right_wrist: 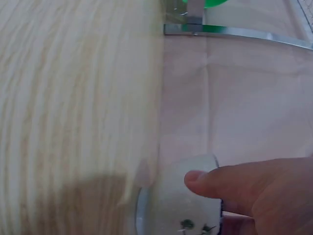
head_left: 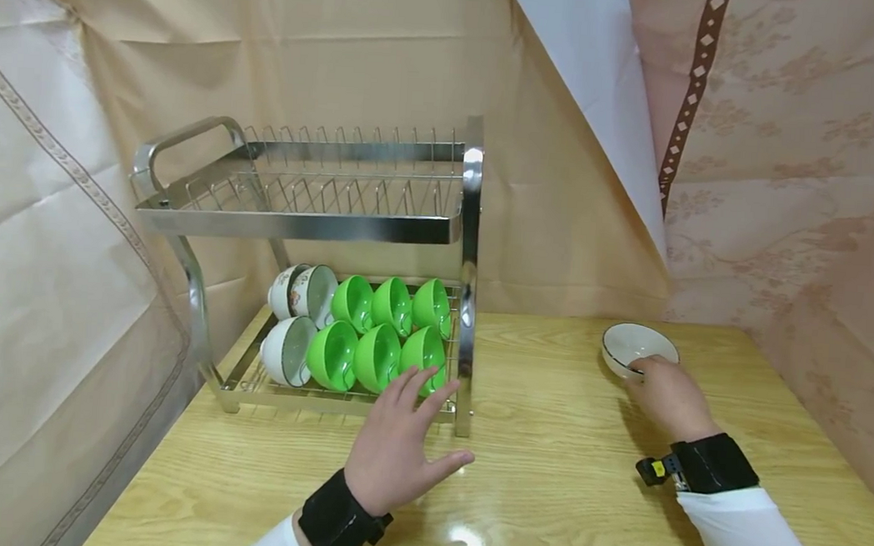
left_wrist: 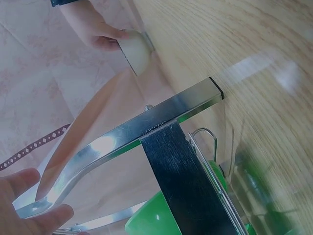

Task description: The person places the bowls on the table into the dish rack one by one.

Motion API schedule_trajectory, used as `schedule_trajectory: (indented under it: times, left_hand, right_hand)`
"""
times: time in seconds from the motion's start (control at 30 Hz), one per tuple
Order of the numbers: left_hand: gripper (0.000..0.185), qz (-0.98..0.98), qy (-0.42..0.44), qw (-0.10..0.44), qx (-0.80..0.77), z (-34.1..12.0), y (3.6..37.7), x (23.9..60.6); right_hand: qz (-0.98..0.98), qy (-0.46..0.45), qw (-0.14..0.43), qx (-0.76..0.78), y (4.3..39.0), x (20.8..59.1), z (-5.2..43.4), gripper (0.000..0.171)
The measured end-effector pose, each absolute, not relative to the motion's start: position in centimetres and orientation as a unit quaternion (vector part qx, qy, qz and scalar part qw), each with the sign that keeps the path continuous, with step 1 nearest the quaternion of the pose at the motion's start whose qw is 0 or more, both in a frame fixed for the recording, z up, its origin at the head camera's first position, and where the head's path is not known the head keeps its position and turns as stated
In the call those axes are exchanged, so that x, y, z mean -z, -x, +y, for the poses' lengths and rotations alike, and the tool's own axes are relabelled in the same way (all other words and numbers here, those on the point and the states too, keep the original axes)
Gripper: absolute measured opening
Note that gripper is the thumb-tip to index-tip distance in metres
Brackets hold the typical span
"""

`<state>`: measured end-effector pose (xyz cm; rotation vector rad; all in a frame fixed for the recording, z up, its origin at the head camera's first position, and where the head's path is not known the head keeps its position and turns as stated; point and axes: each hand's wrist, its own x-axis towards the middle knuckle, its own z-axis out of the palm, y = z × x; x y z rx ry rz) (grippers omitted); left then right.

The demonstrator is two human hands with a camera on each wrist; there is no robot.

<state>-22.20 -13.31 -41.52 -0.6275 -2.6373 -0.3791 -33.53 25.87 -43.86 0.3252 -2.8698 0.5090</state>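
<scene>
At the right of the table, my right hand point(head_left: 670, 396) pinches the near rim of a white bowl point(head_left: 631, 342) with a dark edge. The right wrist view has the thumb on the outside of the bowl point(right_wrist: 181, 196), where small green leaf marks show; the other fingers are mostly hidden behind the rim. Whether its base touches the table I cannot tell. My left hand point(head_left: 399, 454), fingers spread and holding nothing, is before the lower right of a metal dish rack point(head_left: 300, 226). Nearest to it are green cups point(head_left: 422, 351) tilted on their sides in the lower tier.
White bowls point(head_left: 287, 350), some with a flower pattern, lean at the left of the lower tier. Thin wire dividers point(head_left: 352, 193) line the rack's upper tier. The wooden table point(head_left: 544, 480) ends against hanging cloth point(head_left: 573, 256) at the back.
</scene>
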Motion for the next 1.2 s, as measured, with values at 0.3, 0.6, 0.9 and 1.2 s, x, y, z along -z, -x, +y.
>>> schedule_trajectory:
  times: [0.3, 0.6, 0.9, 1.2]
  left_hand:
    - [0.085, -0.94, 0.229, 0.211, 0.141, -13.1, 22.1, 41.1]
    - [0.085, -0.942, 0.228, 0.195, 0.151, -13.0, 22.2, 41.2]
    - [0.082, -0.939, 0.22, 0.158, 0.212, -12.8, 22.0, 41.5]
    - [0.07, -0.91, 0.195, 0.06, 0.36, -12.7, 21.5, 41.7]
  right_hand:
    - [-0.975, -0.12, 0.14, -0.127, 33.3, 43.9, 25.8, 0.012]
    - [-0.973, -0.136, 0.15, -0.108, 32.6, 44.3, 25.8, 0.009]
    - [-0.972, -0.147, 0.121, -0.135, 31.8, 44.1, 25.0, 0.021]
    - [-0.957, -0.184, 0.129, -0.183, 29.0, 41.1, 22.0, 0.015]
